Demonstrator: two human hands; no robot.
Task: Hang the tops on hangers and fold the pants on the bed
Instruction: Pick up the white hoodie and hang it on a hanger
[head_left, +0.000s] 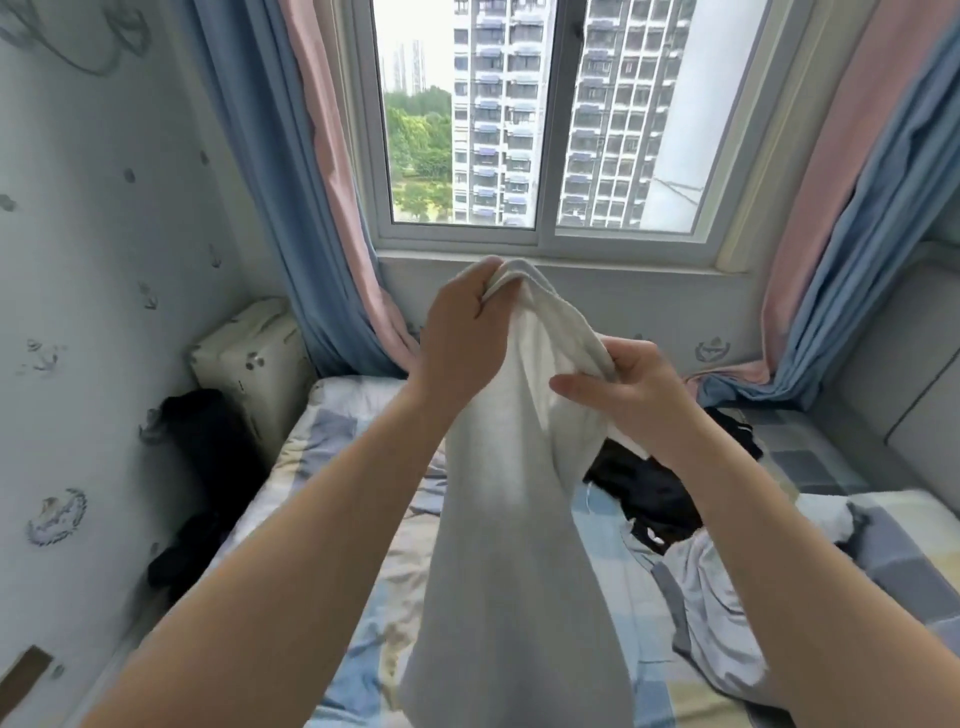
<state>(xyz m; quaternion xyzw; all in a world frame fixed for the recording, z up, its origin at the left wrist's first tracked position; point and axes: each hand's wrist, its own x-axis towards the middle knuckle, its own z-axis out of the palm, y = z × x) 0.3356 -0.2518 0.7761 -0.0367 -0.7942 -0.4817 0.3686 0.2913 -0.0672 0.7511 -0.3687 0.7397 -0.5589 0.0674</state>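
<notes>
Just two bare arms in shot, lol

The left forearm (291, 545) fills the lower left of the frame and the right forearm (779, 545) the lower right, both bare skin right down to the bottom edge. The left hand (462, 338) and right hand (639, 384), near the middle, are bare too.

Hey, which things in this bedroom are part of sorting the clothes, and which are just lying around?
Part of the job: white garment, gripped by left hand and right hand; black clothes on the bed; dark clothes by the left wall.
Just lying about: white box in the corner; curtains; window.
</notes>
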